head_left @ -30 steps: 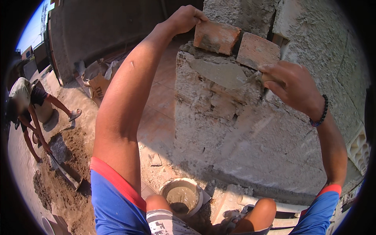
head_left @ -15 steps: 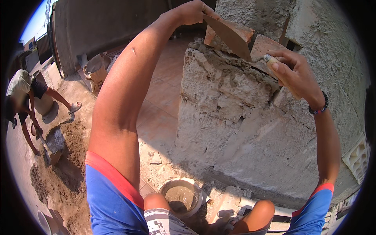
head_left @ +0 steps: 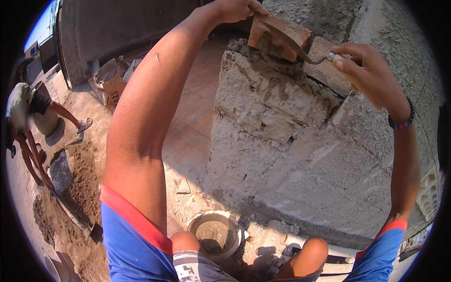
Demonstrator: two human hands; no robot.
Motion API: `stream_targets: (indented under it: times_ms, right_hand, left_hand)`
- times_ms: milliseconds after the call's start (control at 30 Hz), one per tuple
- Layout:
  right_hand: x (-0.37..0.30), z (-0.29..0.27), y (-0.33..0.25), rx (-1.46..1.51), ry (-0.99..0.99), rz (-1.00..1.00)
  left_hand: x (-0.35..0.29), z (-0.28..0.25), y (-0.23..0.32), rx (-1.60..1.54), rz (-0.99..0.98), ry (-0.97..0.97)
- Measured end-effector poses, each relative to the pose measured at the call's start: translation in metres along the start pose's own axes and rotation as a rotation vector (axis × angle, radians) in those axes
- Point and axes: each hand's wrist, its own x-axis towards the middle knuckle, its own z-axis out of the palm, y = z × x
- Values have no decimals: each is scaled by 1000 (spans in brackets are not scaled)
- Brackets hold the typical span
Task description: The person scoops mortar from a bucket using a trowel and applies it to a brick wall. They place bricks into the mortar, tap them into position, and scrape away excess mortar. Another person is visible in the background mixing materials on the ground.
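Observation:
My left hand (head_left: 235, 8) grips a red brick (head_left: 282, 33) at the top of a rough mortared wall (head_left: 282, 122), holding it tilted up on the mortar bed. My right hand (head_left: 369, 73) holds a trowel (head_left: 291, 40) by its handle, and the blade lies across the face of that brick. A second red brick (head_left: 324, 68) sits set on the wall just right of the first, under the trowel's neck. Grey mortar shows beneath both bricks.
A bucket of wet mortar (head_left: 216, 232) stands on the ground by my knees. At the left, another person (head_left: 28, 122) bends over a pile of sand and mortar (head_left: 75, 183) with a shovel. Paper sacks (head_left: 110, 87) lean by the far wall. Tiled floor lies behind the wall.
My left hand has lifted and tilted the left brick. My right hand brought the trowel from the wall face up to the brick. My view has shifted lower and closer.

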Motion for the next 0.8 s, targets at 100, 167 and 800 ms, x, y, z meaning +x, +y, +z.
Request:
stream_targets:
  times_ms: [100, 167, 800]
  right_hand:
    - [3, 9, -3, -174, 96, -164]
    - [5, 13, -8, -292, 166, -302]
    - [-61, 83, -28, -751, 134, -241]
  left_hand:
    - [1, 6, 0, -13, -9, 6]
    - [-1, 5, 5, -11, -35, -2]
    - [1, 27, -8, -22, 149, 123]
